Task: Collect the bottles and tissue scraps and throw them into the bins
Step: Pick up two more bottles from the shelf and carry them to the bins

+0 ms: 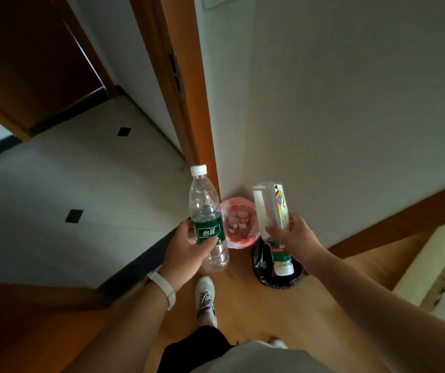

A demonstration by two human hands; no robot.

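- Clear plastic water bottle (207, 219) with a green label and a white cap is held nearly upright in the air, just left of the pink-lined bin (242, 239). Its cap points away toward the wooden door frame (189, 103).
- Left hand (189, 243) is wrapped round that bottle at the green label, with fingers and thumb curled about it. The forearm reaches forward from the lower left, with a white wristband (163, 288) at the wrist.
- Right hand (295, 235) grips a second clear bottle (271, 211) with a coloured label, its fingers and thumb closed round the bottle's lower half. The forearm stretches in long from the lower right.
- This second bottle is upside down and slightly tilted, base up and pale cap down. It is just right of the pink-lined bin, and its cap end shows in front of the black-lined bin (263, 267).
- Inside the pink-lined bin are several small red-capped bottles (238, 220). The bin sits on the wooden floor (256, 313), in the corner where the door frame meets the white wall.
- The black-lined bin stands just beside the pink-lined bin, on its nearer right side; I cannot tell whether they touch.
- Nearer than the pink-lined bin, a white shoe (206, 297) stands on the wooden floor between the two forearms.
- Left of the pink-lined bin, past a dark threshold strip, lies a pale tiled floor (68, 170) with small dark squares.
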